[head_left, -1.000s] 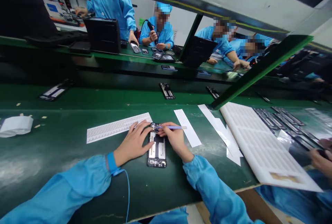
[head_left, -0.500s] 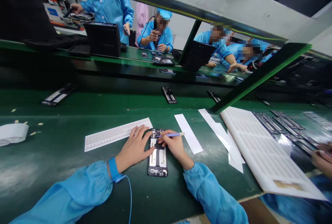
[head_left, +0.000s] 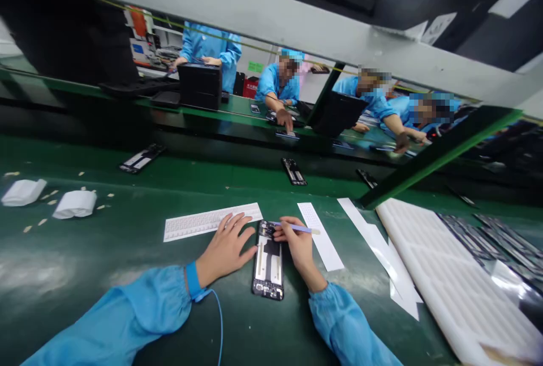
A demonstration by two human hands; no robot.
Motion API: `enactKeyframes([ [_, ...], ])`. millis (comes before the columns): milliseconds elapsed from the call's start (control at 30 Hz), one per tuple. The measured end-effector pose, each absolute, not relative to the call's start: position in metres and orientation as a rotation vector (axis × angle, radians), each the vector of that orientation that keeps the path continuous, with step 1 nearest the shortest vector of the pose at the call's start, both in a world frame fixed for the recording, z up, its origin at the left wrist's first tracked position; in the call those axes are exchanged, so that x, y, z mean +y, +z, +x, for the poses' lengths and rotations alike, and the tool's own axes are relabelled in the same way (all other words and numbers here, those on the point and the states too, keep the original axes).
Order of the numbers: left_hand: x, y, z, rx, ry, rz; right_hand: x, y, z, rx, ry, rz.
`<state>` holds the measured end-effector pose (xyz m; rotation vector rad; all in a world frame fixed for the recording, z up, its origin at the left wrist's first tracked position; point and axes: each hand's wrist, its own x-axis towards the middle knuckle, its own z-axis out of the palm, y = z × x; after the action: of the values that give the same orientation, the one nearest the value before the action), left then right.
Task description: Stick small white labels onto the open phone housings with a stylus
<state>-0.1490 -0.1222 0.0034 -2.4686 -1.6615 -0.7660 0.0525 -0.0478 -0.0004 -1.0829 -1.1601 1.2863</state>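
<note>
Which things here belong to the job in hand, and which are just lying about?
Belonging, by the look of it:
Purple tool, in the right hand
Opened phone, at its tip
Printed white strip, partly behind the left hand

Seemingly lying about:
White wads, left
White ridged board, right
Another opened phone, farther back

Glossy green bench — above it, a pale beam (slanting).

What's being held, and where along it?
The right grip holds a lavender stick near the end toward the open phone. The left grip is open, fingers over the white sheet; no hold visible.
</note>
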Motion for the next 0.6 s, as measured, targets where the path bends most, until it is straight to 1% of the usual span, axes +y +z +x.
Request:
enactKeyframes([
  [133, -0.130, -0.003, -0.191, -1.809, -0.795, -2.203, -0.039, 0.011, 0.011, -1.336, 1.519, -1.005],
  [233, -0.132, -0.011, -0.219, -1.908, -0.755, -2.079, -0.031, 0.012, -0.033, -1.470, 1.620, -0.980],
  [400, -0.134, -0.022, -0.234, -2.008, -0.503, -2.091, -0.023, -0.005, -0.071, -1.552, 1.663, -1.030],
  [600, -0.134, -0.022, -0.229, -2.052, -0.425, -2.111, -0.021, -0.016, -0.067, -1.572, 1.659, -1.047],
])
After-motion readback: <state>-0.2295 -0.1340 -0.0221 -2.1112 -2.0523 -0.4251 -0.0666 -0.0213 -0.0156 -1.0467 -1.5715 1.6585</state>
